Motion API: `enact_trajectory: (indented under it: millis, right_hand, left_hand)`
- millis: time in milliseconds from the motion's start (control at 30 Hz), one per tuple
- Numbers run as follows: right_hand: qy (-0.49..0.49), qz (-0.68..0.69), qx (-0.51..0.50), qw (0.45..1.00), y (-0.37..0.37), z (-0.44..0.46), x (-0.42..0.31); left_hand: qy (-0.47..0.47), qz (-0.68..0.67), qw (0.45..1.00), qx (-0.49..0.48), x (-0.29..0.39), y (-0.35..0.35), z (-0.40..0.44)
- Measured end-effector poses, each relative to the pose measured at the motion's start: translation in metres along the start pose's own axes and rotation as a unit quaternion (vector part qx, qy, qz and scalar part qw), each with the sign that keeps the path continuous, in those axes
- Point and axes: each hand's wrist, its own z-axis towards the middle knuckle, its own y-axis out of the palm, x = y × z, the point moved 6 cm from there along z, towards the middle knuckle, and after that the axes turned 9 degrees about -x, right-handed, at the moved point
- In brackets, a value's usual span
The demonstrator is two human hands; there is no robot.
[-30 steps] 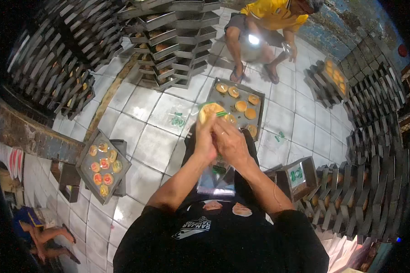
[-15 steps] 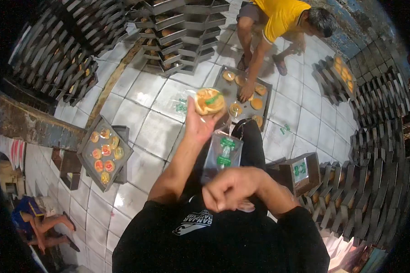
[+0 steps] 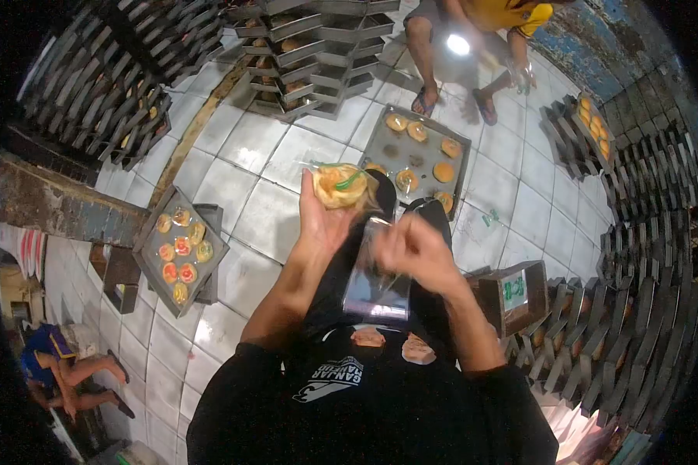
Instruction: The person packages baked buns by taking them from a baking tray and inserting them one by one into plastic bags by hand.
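My left hand [image 3: 326,225] is raised over my lap, its fingers wrapped round a round golden bun [image 3: 340,188] in a clear plastic bag with green print. The bag's loose end reaches toward my right hand [image 3: 417,252], which is closed and slightly blurred just beside it. Whether it pinches anything is hidden. Beneath it, a stack of clear plastic bags [image 3: 372,298] lies on my dark trousers.
In front of me is a metal tray [image 3: 464,159] with several buns. Another tray [image 3: 153,267] of bagged buns stands left. A wooden box [image 3: 485,301] with printed bags is at right. Tray stacks [image 3: 318,46] line the room. A person in yellow [image 3: 492,15] stands ahead.
My right hand has moved up and forward from near my waist to beside the bagged bun. The left hand has drawn slightly back. The co-worker's hand has left the tray, which holds fewer buns.
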Motion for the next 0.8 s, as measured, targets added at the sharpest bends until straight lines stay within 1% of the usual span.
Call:
enact_trajectory:
  millis: [33,67,100,133,167,200,233,267,300,367,400,433,467,500,567,600,633,700,733,767,800]
  right_hand:
    - [-0.051,-0.31,0.143,0.938,-0.012,0.003,-0.016]
    - [-0.122,-0.38,0.164,0.902,-0.005,0.001,-0.03]
    - [-0.198,-0.448,0.179,0.854,0.001,0.002,-0.047]
    - [-0.197,-0.446,0.177,0.855,0.002,0.004,-0.05]
    - [-0.194,-0.477,0.159,0.842,0.008,0.003,-0.052]
    - [-0.199,-0.513,0.141,0.823,0.009,0.007,-0.055]
    - [-0.202,-0.516,0.141,0.82,0.003,0.013,-0.051]
    - [-0.094,-0.412,0.175,0.889,-0.023,0.024,-0.027]
    - [0.016,-0.297,0.201,0.933,-0.043,0.031,0.0]
    - [0.019,-0.295,0.198,0.935,-0.051,0.039,0.005]
    - [0.019,-0.312,0.205,0.927,-0.051,0.039,0.0]
    - [0.02,-0.329,0.215,0.919,-0.052,0.039,-0.003]
    - [-0.023,-0.382,0.212,0.899,-0.054,0.041,-0.001]
    - [-0.023,-0.384,0.215,0.897,-0.052,0.04,-0.008]
    - [-0.077,-0.391,0.195,0.896,-0.038,0.038,-0.025]
    - [-0.11,-0.401,0.218,0.883,-0.031,0.034,-0.039]
    - [-0.111,-0.4,0.217,0.883,-0.036,0.039,-0.038]
    - [-0.025,-0.311,0.233,0.921,-0.056,0.045,-0.022]
    - [0.038,-0.084,0.259,0.962,-0.067,0.049,-0.007]
    - [0.035,-0.082,0.26,0.962,-0.069,0.045,-0.005]
    - [0.041,-0.035,0.228,0.972,-0.073,0.044,0.002]
  left_hand:
    - [-0.005,0.0,1.0,0.002,-0.01,-0.006,-0.012]
    - [-0.071,-0.033,0.994,-0.078,-0.025,-0.003,-0.02]
    - [-0.129,-0.066,0.976,-0.16,-0.035,0.003,-0.022]
    - [-0.15,-0.104,0.962,-0.204,-0.038,0.003,-0.025]
    - [-0.155,-0.104,0.962,-0.199,-0.042,-0.004,-0.024]
    - [-0.017,0.128,0.985,-0.118,-0.027,-0.016,-0.009]
    - [0.127,0.346,0.929,-0.027,-0.006,-0.018,-0.003]
    - [0.071,0.357,0.927,-0.087,-0.003,-0.016,0.005]
    - [-0.003,0.233,0.967,-0.105,-0.01,-0.014,0.007]
    - [0.058,0.313,0.941,-0.111,-0.009,-0.012,0.01]
    - [0.066,0.313,0.941,-0.114,-0.011,-0.011,0.013]
    - [0.134,0.357,0.92,-0.088,-0.007,-0.011,0.012]
    - [0.199,0.399,0.893,-0.062,-0.003,-0.012,0.009]
    - [0.198,0.398,0.893,-0.065,-0.005,-0.01,0.009]
    - [0.224,0.384,0.895,-0.034,-0.001,-0.01,0.007]
    - [0.25,0.386,0.888,-0.02,0.005,0.003,-0.001]
    - [0.251,0.386,0.887,-0.019,0.01,0.006,0.001]
    - [0.237,0.393,0.888,0.019,0.014,0.004,0.003]
    - [0.212,0.307,0.927,0.026,0.013,0.003,0.008]
    - [0.213,0.309,0.927,0.024,0.015,0.001,0.004]
    - [0.299,0.427,0.853,0.016,0.028,0.008,-0.007]
